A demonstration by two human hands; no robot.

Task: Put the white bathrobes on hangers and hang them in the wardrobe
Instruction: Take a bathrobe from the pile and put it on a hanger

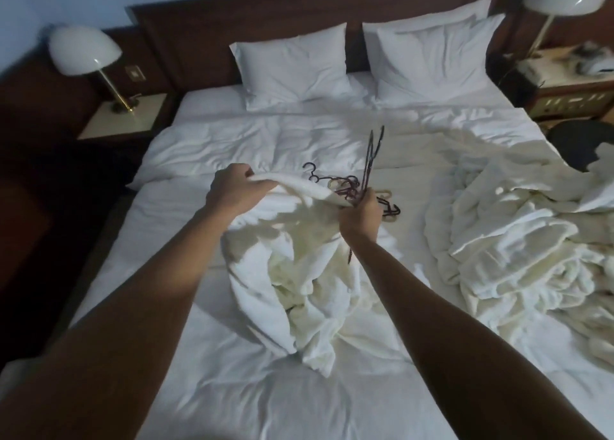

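A white bathrobe [299,273] hangs bunched above the middle of the bed. My left hand [232,190] grips its upper edge, lifted to the left. My right hand [360,212] grips a dark hanger [372,154] whose arm sticks up toward the pillows, with its lower part inside the robe. Several more dark hangers [345,187] lie in a loose pile on the duvet just behind my hands. A heap of other white bathrobes [515,247] lies crumpled on the right side of the bed.
The white bed [252,373] fills the view, with two pillows [292,67] against a dark wooden headboard. Bedside tables with white dome lamps [84,54] stand at both sides. A dark object [578,147] lies at the bed's right edge.
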